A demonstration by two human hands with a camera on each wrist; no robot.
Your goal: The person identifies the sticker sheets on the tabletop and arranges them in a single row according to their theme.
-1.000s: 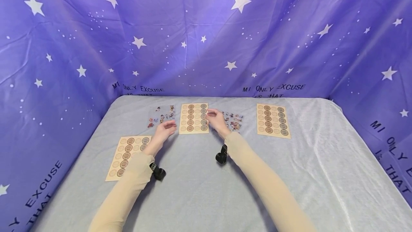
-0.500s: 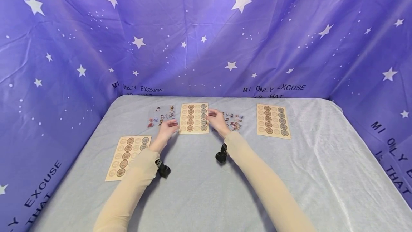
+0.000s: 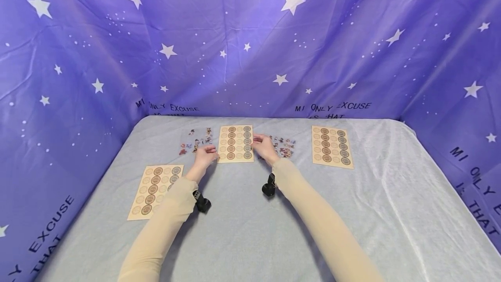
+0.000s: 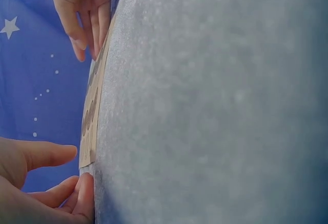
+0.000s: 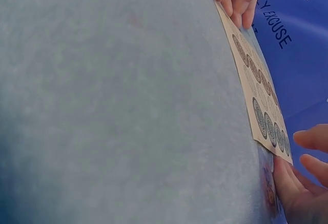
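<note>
A cream sheet (image 3: pixel 236 143) printed with rows of round stickers lies at the back middle of the table, between both hands. My left hand (image 3: pixel 204 158) is at its lower left corner, fingertips by the edge. In the left wrist view, that hand's thumb (image 4: pixel 54 154) stands apart from its fingers. My right hand (image 3: pixel 265 148) is at the sheet's right edge, partly over a clear sheet of small colourful stickers (image 3: pixel 285 146). In the right wrist view, its fingers reach the cream sheet's corner, the thumb (image 5: pixel 312 138) raised. Neither hand visibly pinches anything.
A second clear sticker sheet (image 3: pixel 195 142) lies behind the left hand. Similar cream sheets lie at the front left (image 3: pixel 150 190), partly under the left sleeve, and at the right (image 3: pixel 332 147). A starry purple curtain (image 3: pixel 250 55) surrounds the grey-blue cloth-covered table (image 3: pixel 242 229).
My left hand has moved right, up to the left edge of the middle sheet. My right hand has stayed almost still at the right edge.
</note>
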